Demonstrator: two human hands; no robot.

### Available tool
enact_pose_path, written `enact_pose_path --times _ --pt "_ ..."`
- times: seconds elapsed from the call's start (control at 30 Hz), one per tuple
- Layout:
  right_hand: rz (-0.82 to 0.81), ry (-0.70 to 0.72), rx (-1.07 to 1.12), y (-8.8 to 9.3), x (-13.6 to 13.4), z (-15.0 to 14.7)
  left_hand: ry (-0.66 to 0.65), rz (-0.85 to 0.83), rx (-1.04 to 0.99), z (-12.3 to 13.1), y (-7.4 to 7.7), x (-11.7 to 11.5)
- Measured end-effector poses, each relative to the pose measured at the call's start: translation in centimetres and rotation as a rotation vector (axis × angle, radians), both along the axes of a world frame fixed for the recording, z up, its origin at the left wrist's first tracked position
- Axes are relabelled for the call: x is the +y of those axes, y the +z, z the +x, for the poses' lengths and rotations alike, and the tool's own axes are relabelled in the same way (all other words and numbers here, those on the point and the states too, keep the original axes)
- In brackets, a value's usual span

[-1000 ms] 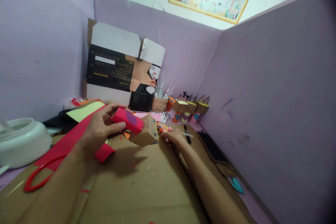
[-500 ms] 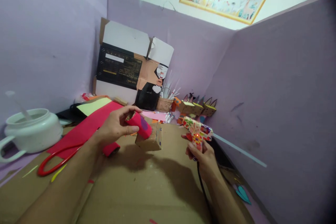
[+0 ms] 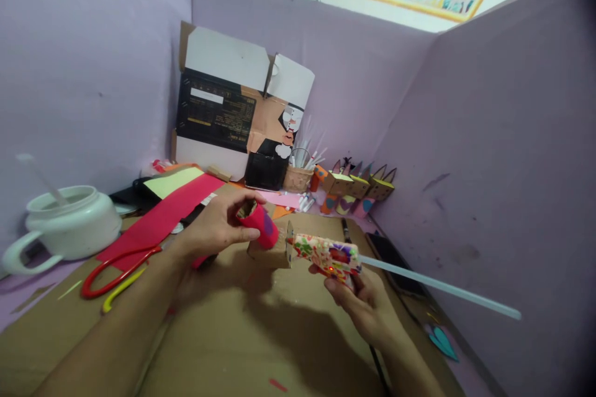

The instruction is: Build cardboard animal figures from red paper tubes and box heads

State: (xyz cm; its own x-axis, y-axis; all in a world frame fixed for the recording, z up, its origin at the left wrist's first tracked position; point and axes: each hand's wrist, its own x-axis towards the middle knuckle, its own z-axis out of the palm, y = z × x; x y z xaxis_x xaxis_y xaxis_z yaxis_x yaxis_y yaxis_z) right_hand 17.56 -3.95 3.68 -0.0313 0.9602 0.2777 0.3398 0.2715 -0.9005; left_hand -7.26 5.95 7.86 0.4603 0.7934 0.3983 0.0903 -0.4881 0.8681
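Note:
My left hand (image 3: 218, 232) is closed round a red paper tube (image 3: 259, 224) with a purple spot, joined to a small cardboard box (image 3: 272, 251), held above the brown cardboard mat (image 3: 242, 335). My right hand (image 3: 365, 301) grips a flower-patterned glue gun (image 3: 326, 255) with a small red light lit. Its nozzle points left and touches the cardboard box. A long clear glue stick (image 3: 437, 287) juts from the gun's back toward the right.
Red-handled scissors (image 3: 116, 270) and red paper (image 3: 162, 217) lie at left beside a white pot (image 3: 69, 223). A printed carton (image 3: 233, 118), a small basket (image 3: 298, 178) of sticks and several cardboard figures (image 3: 358, 186) stand at the back. Purple walls enclose the desk. A dark phone (image 3: 393, 257) lies at right.
My right hand lifted the glue gun from the back of the mat, turned it level and brought its nozzle left to the cardboard box. My left hand kept the tube piece nearly still.

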Motion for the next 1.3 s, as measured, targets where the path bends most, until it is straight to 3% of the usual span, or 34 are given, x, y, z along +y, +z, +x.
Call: enact_pose_path --times 0.13,0.23,0.53,0.93,1.3 --pt "-0.008 -0.031 -0.007 -0.3 -0.4 -0.3 0.021 0.041 0.048 0.1 0.1 -0.2" --pt "0.012 -0.045 -0.165 0.0 -0.6 0.2 0.043 0.091 0.084 0.1 0.1 -0.3" --pt "0.058 -0.005 -0.578 3.7 -0.8 1.1 0.049 0.097 0.063 0.6 -0.1 -0.6" --pt "0.003 0.070 -0.637 7.3 0.9 -0.4 0.021 0.102 0.067 0.6 0.1 -0.8" --pt "0.014 0.059 -0.758 8.1 1.4 -1.4 0.045 0.158 0.059 0.5 -0.2 -0.5"
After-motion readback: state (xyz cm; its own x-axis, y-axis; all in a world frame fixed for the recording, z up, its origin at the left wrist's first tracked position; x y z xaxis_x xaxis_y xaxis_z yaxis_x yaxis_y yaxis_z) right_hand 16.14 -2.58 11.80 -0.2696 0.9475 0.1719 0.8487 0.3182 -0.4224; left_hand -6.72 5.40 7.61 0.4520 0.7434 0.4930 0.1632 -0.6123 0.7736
